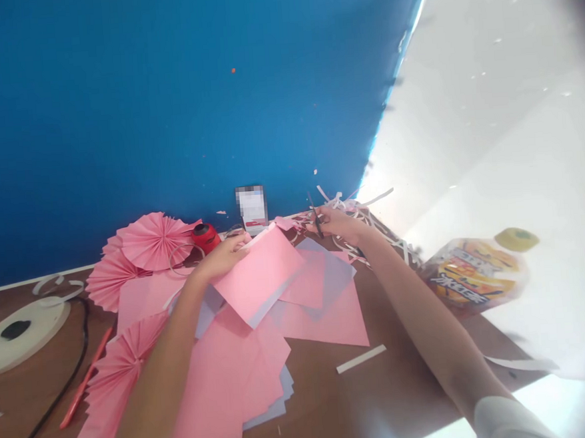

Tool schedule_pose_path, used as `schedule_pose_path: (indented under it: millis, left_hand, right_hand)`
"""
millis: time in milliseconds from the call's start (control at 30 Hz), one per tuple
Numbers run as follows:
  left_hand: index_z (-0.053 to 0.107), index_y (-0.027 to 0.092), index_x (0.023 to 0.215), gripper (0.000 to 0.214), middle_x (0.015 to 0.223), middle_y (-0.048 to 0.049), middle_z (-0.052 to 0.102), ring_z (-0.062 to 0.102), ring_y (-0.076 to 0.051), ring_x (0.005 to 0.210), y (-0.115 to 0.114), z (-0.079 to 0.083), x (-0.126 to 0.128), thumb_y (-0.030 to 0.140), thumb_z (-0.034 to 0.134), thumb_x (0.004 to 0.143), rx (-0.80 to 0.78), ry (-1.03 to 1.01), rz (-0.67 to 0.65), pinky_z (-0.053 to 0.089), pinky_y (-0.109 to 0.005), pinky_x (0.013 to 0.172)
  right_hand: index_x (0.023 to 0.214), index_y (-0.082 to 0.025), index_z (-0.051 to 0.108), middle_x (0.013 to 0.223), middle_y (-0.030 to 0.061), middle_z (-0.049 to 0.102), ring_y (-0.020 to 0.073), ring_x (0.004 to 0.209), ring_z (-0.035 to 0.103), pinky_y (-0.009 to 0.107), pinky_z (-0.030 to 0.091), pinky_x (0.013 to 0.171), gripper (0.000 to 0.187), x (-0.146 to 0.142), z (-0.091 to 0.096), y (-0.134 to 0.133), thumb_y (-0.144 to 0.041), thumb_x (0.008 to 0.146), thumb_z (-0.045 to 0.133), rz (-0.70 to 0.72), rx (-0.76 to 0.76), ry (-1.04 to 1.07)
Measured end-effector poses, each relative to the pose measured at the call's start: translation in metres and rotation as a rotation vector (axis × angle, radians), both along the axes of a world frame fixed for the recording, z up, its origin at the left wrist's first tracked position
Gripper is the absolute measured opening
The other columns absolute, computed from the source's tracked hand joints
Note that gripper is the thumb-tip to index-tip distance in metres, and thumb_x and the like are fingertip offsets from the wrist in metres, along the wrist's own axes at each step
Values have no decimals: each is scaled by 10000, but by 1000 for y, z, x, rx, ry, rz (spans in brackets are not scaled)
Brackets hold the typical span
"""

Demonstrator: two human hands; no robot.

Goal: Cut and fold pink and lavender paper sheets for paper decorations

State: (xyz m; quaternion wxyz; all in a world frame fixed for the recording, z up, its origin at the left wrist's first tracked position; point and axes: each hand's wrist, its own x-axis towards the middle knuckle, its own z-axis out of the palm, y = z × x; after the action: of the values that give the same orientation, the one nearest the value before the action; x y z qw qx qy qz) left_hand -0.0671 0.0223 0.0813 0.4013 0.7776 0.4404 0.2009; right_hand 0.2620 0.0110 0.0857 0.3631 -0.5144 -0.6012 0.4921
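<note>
My left hand (223, 256) pinches the top edge of a folded pink paper sheet (259, 278) and holds it up off the table. My right hand (335, 224) is closed around black scissors (315, 219), whose blades point up, just right of the sheet's upper corner. Under the held sheet lie more pink sheets (323, 307) spread over the brown table (384, 386).
Pleated pink paper fans (147, 246) lean at the blue wall and lie at the left. A red tape dispenser (205, 237), a small box (252, 208), curled white paper strips (373, 220), a snack bag (476, 269), a white round base with black cable (17, 331) and a red pencil (86, 380) surround the work.
</note>
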Motion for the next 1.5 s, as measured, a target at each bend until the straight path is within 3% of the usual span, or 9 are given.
schedule_pose_path:
  millis: [167,300,433,667,900,1067,1167,1300,1500]
  left_hand:
    - [568,188,983,335,904,-34,664,634,-183,765,-6,12,1,432,645,766,-279,-347,118,452,-241,609]
    - [570,182,1040,355,992,-60,682,656,-183,794,-8,13,5,358,683,754,-373,-521,153,485,-258,646]
    - [556,191,1168,468,1164,-96,644,649,-220,975,-13,11,15,279,706,733,-448,-591,87,511,-283,746]
    - [443,276,1326,683,1262,-83,605,617,-250,1077,-25,4,34,216,724,706,-525,-660,-49,518,-314,811]
    - [632,189,1005,340,993,-69,693,652,-180,885,-9,-12,45,440,656,777,-339,-844,260,502,-263,711]
    - [627,179,916,319,863,-68,702,646,-178,797,0,-24,42,430,686,728,-136,-680,479,468,-273,696]
    - [620,209,1018,281,969,-73,700,636,-214,926,-8,-16,46,385,606,800,79,-530,398,456,-320,805]
    - [675,236,913,183,992,-56,688,561,-275,1072,-30,11,54,336,540,839,350,-251,301,400,-347,905]
    - [674,211,827,287,765,-30,659,601,-242,833,-50,35,63,403,469,883,347,-69,152,412,-315,784]
  right_hand:
    - [901,-232,557,806,0,637,171,783,582,268,443,652,353,1,-1,2,-303,621,760,-52,-57,-18]
    - [903,-220,550,822,11,643,167,805,604,265,462,658,342,-5,11,-4,-292,639,755,-111,-18,158]
    - [876,-213,540,766,-3,615,131,714,600,244,479,615,337,-16,15,-6,-263,631,767,-145,10,346]
    - [876,-220,574,630,-41,559,96,537,526,199,392,446,374,-22,1,3,-175,556,762,-287,49,304]
    - [857,-210,583,605,-49,546,101,529,508,202,353,440,368,-22,11,-7,-182,536,760,-82,-4,210]
    - [893,-213,583,627,-50,563,102,550,516,209,373,475,393,-25,18,-14,-184,541,756,23,-38,203]
    - [897,-220,581,631,-49,569,110,560,526,221,394,496,388,-28,22,-17,-179,551,752,41,-42,204]
    - [905,-232,579,678,-28,618,144,618,573,248,434,542,382,-35,24,-20,-176,565,743,118,-41,160]
    - [931,-232,578,697,-25,625,131,614,560,237,424,543,368,-43,26,-25,-175,597,723,172,30,84]
